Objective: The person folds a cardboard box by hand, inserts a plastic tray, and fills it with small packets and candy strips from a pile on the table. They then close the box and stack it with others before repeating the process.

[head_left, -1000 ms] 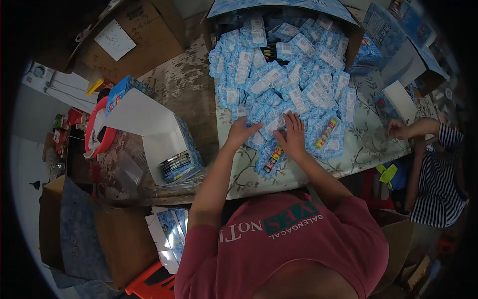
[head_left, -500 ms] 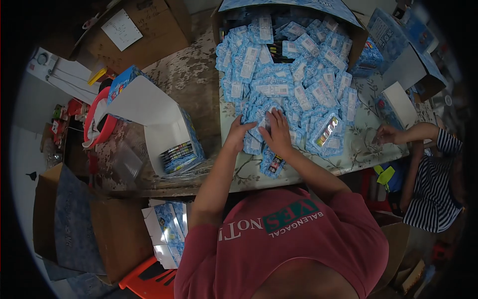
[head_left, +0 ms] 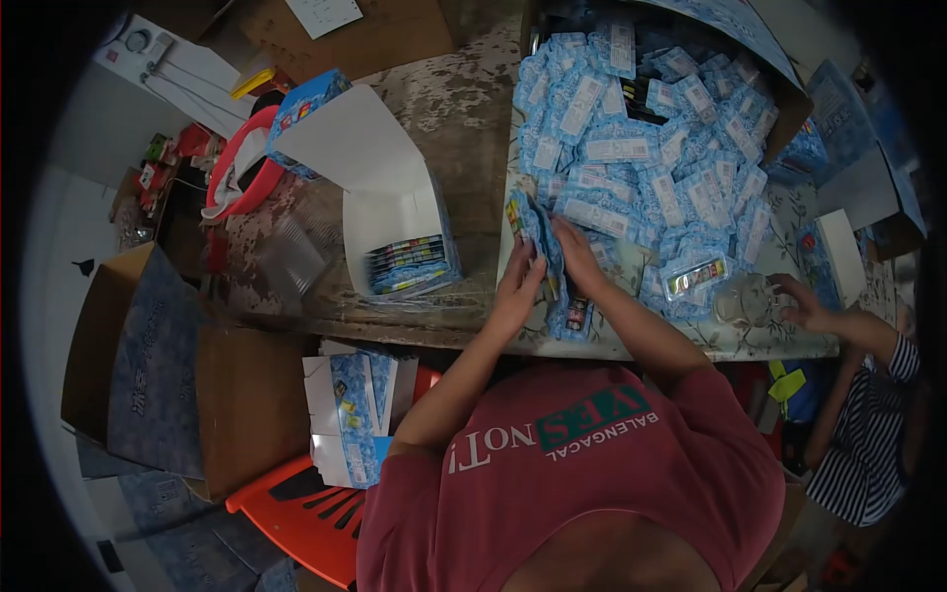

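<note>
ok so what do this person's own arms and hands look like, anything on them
The left hand and right hand are bare, with no gloves or watch visible. The forearms are uncovered below the short sleeves of a dark red T-shirt with white lettering and a green block.

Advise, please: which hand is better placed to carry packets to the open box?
Probably the left hand: it holds the packets on the side facing the box, and is nearer to it. The right hand is on their other side, towards the pile.
</note>
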A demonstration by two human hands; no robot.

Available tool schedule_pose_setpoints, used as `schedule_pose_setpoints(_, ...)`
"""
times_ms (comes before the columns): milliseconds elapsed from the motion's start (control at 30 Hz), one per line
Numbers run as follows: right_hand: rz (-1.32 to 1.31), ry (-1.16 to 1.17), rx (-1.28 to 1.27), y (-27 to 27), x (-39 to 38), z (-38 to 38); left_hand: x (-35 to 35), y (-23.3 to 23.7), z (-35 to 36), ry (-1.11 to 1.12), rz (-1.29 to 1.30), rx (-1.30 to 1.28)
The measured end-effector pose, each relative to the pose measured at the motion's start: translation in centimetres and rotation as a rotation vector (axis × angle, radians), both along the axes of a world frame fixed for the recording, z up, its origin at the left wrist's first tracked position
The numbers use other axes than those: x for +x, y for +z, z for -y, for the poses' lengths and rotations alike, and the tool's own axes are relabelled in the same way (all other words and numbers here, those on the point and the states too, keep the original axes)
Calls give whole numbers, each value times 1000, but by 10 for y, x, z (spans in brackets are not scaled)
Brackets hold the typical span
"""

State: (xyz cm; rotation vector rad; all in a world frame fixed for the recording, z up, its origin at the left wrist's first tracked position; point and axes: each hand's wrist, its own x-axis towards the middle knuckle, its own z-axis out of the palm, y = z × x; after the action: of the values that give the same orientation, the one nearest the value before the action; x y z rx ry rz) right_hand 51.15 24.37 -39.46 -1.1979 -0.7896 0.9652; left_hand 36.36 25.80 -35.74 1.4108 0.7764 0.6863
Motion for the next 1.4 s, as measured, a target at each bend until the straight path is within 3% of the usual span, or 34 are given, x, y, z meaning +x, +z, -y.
schedule_pose_setpoints(33, 5, -3, -4, 20, 0, 4, 1, -3, 8, -11, 67, -120)
schedule_pose_setpoints(100, 18, 10, -189, 58, 6, 19, 0, -17, 7, 3, 84, -40)
schedule_pose_setpoints(167, 78, 85, -119, 39, 11, 16, -2, -32, 8, 19, 100, 39)
schedule_pose_setpoints(233, 492, 217, -263, 40, 11, 11, -2, -34, 5, 36, 190, -44)
schedule_pose_setpoints(267, 800, 113, -365, 38, 4, 2, -4, -36, 4, 37, 193, -43)
schedule_pose_setpoints(367, 1022, 225, -387, 69, -2, -12, -18, -36, -1, 53, 171, -41)
schedule_pose_setpoints(467, 1003, 418, -209, 72, 9, -22, -29, -13, -14, 171, -28, 72)
schedule_pose_setpoints(533, 1025, 531, -145, 94, 2, -15, -36, -3, -23, 387, -207, 539)
schedule_pose_setpoints(600, 1100, 780, -83, 89, 6, -9, -44, -2, -24, 335, -270, 503)
schedule_pose_setpoints(633, 1098, 781, -92, 88, 11, -4, -50, -6, -30, 193, -298, 517)
schedule_pose_setpoints(667, 994, 763, -117, 89, 18, 3, -55, -10, -34, 48, -324, 530)
schedule_pose_setpoints(733, 891, 739, -151, 84, 33, 18, -63, -18, -39, -19, -339, 500)
schedule_pose_setpoints(800, 1110, 446, -164, 75, 44, 35, -60, -18, -39, -84, -350, 472)
schedule_pose_setpoints(833, 1112, 443, -173, 66, 41, 39, -55, -10, -36, -46, -308, 573)
schedule_pose_setpoints(900, 835, 309, -107, 44, 33, 44, -45, -1, -32, -17, -253, 672)
schedule_pose_setpoints(1000, 652, 199, -91, 37, 11, 36, -29, 4, -29, 12, -208, 736)
schedule_pose_setpoints(1133, 525, 295, -54, 46, 15, 24, -33, 11, -46, -114, -475, 744)
schedule_pose_setpoints(1200, 558, 127, -111, 46, 51, 13, -35, 12, -54, -178, -602, 742)
schedule_pose_setpoints(1267, 1361, -50, -35, 44, 86, 9, -32, 13, -56, -141, -461, 969)
schedule_pose_setpoints(1300, 1357, -46, -32, 38, 92, 14, -33, 15, -56, -139, -467, 968)
schedule_pose_setpoints(1367, 1679, 23, -126, 26, 100, 18, -31, 23, -58, -324, -519, 748)
schedule_pose_setpoints(1400, 1682, 18, -128, 31, 100, 17, -32, 23, -57, -326, -516, 752)
